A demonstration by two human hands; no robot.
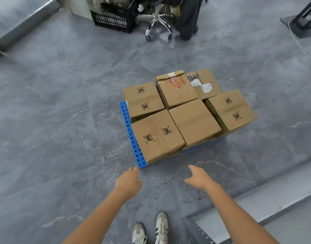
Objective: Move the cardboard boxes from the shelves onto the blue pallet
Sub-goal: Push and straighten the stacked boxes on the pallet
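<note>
Several brown cardboard boxes (193, 120) stand packed together on the blue pallet (131, 138), which lies on the grey floor ahead of me. Only the pallet's perforated left edge and a strip of its front show. The nearest box (156, 136) carries a printed logo. My left hand (129, 182) hangs just short of the pallet's near left corner, fingers relaxed, holding nothing. My right hand (199, 177) is stretched out in front of the pallet's near side, fingers loose, also empty. Neither hand touches a box.
A grey metal shelf (256, 213) runs along the bottom right. At the back stand a black plastic crate (114, 18), an office chair base (159, 23) and a person's dark trouser leg (188, 18). A black stand (304, 20) is at top right.
</note>
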